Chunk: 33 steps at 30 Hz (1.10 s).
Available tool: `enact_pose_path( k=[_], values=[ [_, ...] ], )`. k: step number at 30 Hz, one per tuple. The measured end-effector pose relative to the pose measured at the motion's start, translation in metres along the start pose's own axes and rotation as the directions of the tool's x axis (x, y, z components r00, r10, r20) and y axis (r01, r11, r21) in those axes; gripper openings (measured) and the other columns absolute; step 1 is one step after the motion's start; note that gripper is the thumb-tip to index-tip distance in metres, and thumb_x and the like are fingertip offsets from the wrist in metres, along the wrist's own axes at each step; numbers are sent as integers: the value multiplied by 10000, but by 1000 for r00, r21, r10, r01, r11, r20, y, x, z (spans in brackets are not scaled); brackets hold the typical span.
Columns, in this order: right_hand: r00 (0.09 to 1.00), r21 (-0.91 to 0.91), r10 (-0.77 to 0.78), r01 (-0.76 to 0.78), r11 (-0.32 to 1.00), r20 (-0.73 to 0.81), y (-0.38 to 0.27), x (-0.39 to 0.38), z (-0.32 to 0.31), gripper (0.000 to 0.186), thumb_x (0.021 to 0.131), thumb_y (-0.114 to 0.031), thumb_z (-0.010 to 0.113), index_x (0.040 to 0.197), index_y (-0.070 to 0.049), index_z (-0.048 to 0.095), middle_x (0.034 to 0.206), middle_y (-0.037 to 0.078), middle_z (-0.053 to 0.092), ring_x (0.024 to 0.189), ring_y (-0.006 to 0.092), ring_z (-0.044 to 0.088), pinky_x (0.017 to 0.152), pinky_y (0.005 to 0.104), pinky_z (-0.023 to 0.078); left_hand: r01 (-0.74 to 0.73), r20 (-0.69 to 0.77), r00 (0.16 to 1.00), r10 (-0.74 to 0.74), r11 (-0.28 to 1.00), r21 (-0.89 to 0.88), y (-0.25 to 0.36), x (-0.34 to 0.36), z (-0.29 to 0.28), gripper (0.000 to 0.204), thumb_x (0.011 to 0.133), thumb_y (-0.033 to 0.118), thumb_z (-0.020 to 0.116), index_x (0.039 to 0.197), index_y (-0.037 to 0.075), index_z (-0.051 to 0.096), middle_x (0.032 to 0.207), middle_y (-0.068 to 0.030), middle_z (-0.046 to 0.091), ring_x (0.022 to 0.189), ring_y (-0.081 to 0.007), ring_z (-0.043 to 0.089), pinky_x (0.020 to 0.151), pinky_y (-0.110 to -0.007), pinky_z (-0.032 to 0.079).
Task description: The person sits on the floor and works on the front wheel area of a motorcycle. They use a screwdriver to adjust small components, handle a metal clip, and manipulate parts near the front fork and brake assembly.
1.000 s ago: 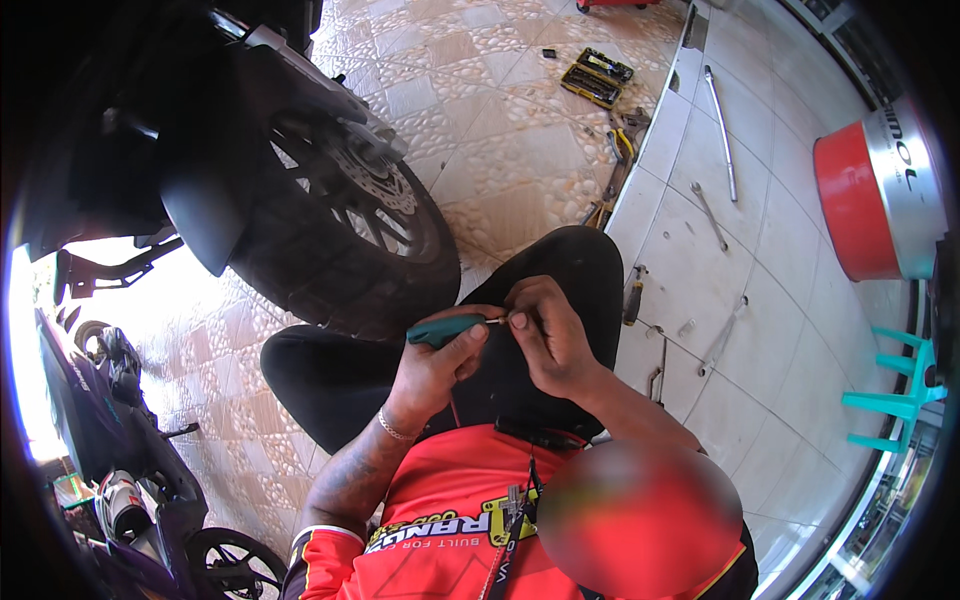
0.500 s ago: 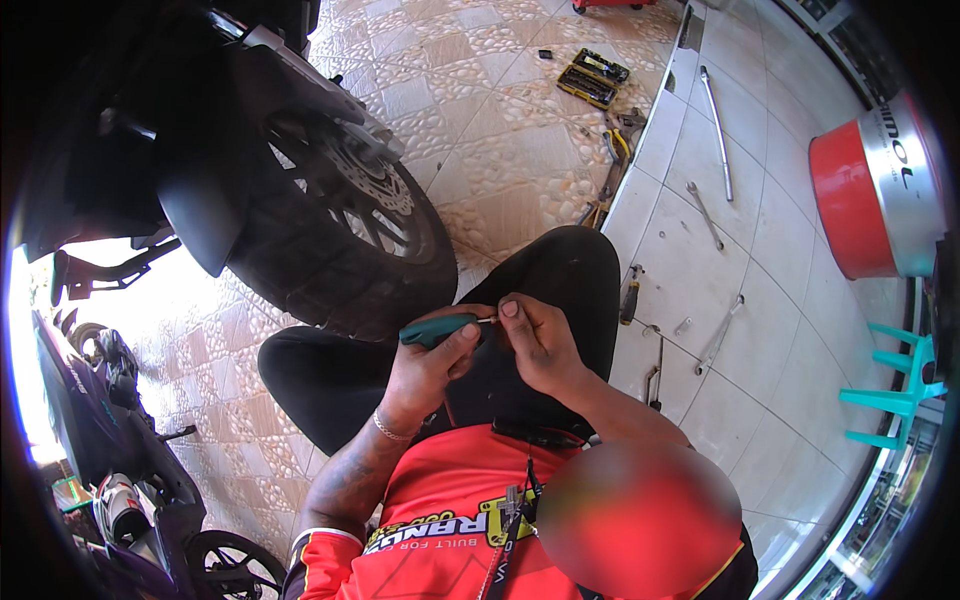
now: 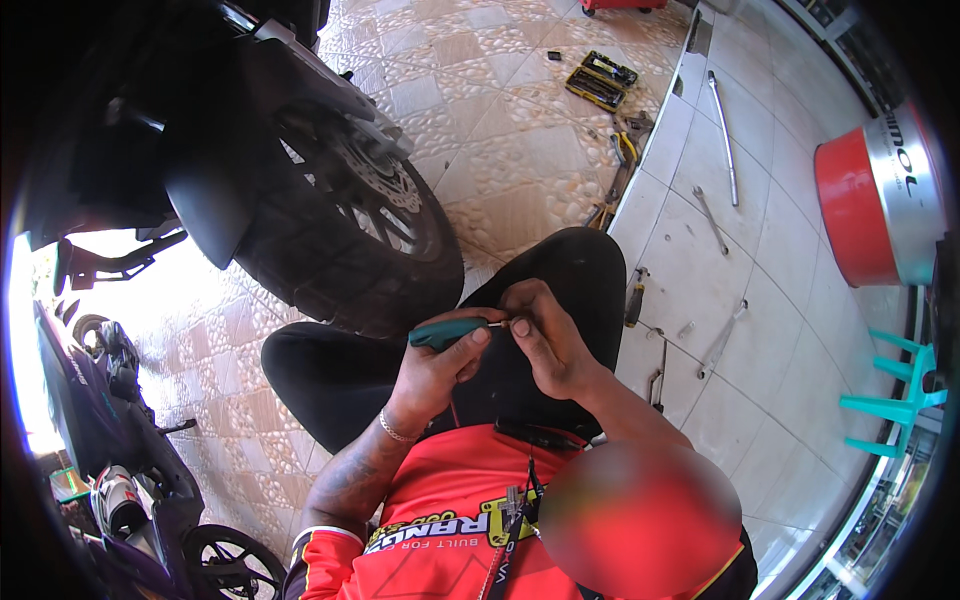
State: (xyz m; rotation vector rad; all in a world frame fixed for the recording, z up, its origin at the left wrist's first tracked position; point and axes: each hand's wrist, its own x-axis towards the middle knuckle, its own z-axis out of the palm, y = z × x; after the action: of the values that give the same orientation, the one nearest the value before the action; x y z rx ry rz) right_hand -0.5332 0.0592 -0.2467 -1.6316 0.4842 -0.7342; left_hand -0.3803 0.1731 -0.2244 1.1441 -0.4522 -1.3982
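Note:
My left hand grips a teal-handled tool, its short thin metal shaft pointing right toward my right hand. The fingers of my right hand close around a small brass-coloured piece at the shaft's tip, too small and covered to name. Both hands meet over my black-trousered lap. Just beyond my left knee stands a motorcycle's black wheel with a perforated silver brake disc. A screwdriver lies on the tiles beside my right knee.
Wrenches and a long bar lie at right, near a red-and-silver drum and a turquoise stool. Pliers and an open black-and-yellow case lie ahead. Another motorcycle stands at left.
My right hand's fingers have shifted slightly around the small piece at the shaft's tip. The surroundings sit a little lower and further right in the picture than half a second ago.

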Motion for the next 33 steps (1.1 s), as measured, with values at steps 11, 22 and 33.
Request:
enact_pose_path(
  k=[11, 22, 33],
  values=[
    [998, 15, 6, -6, 1000, 66, 3, -2, -4, 363, 1065, -317, 426, 883, -13, 507, 736, 86, 461, 672, 238, 466, 646, 366, 397, -2, -17, 1000, 2, 1000, -6, -3, 1, 1, 272, 975, 156, 649, 1193, -7, 664, 683, 62, 469, 550, -37, 383, 491, -214, 304],
    [986, -62, 84, -76, 995, 141, 11, 2, -7, 349, 1077, -309, 400, 936, -13, 520, 839, 52, 470, 710, 126, 463, 654, 272, 388, -17, -48, 999, 17, 1000, -5, -5, 3, 4, 305, 968, 168, 646, 1185, -47, 639, 619, 44, 469, 496, -46, 360, 461, -216, 274],
    [994, 0, 106, -106, 994, 37, 3, -1, -4, 336, 1051, -276, 485, 891, 13, 550, 850, 79, 517, 730, 183, 512, 669, 313, 421, -18, -42, 999, 19, 999, 31, -5, 2, 5, 300, 966, 175, 653, 1173, -42, 644, 627, 37, 472, 501, -51, 360, 462, -218, 273]
  ],
)
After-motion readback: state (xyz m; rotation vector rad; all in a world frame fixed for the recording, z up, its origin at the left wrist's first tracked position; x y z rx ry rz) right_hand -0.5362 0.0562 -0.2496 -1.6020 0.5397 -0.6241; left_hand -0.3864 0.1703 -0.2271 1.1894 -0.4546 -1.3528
